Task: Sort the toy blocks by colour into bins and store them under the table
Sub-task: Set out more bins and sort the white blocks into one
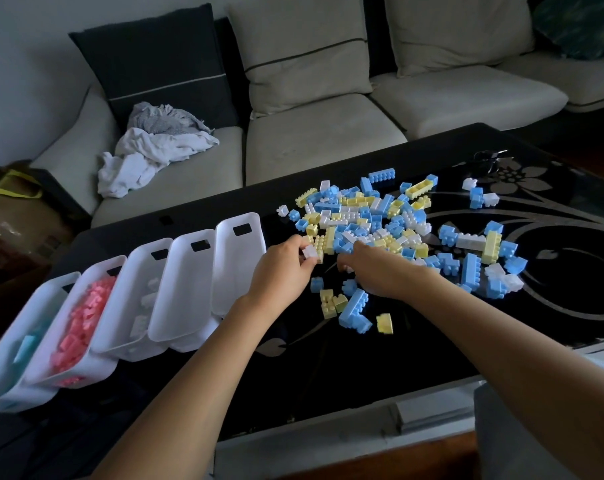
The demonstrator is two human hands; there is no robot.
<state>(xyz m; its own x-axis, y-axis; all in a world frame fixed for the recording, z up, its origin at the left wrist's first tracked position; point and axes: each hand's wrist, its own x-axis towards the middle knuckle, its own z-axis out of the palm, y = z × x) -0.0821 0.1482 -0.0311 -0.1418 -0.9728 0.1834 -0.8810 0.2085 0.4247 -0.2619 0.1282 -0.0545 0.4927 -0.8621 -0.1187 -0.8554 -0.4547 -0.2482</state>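
White block [309,252]: pinched in the left hand [279,271] grip, between thumb and fingertips, at the near-left edge of the block pile [369,226].

Pile: blue, yellow and white pieces spread over the black glass worktop [432,348], with strays toward the right and the near side.

Right hand [383,271]: palm down, just beside the left, fingers curled into the pile's near edge. Cannot tell whether its grip is holding anything.

Left of the hands: row of five white bins [186,289] on the worktop, side by side, edges overlapping. From far left: one with a light-blue block, one with pink blocks [82,320], one with a few white blocks.

Behind the worktop: pale sofa [324,140], crumpled cloth [148,157] on its left seat.
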